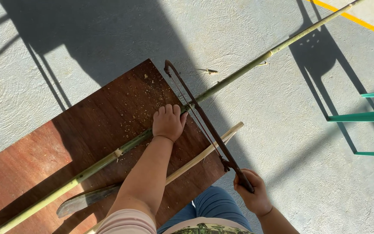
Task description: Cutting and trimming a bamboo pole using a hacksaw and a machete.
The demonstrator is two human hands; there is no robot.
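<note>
One grey textured concrete floor spread beneath both hands, crossed by one yellow painted line far beyond the right hand. One dark reddish-brown wooden desk lay under the left hand, dusted with pale sawdust. One long green bamboo pole ran slantwise across the desk and out past its edge, passing under the left hand. One teal metal frame stood well to the right of the right hand. One rusty metal hacksaw crossed the pole just beside the left hand. One pale split bamboo strip lay between the two hands. One dark flat blade rested near the left forearm. The left hand pressed palm-down on the pole, fingers together. The right hand was clenched around the saw's handle.
</note>
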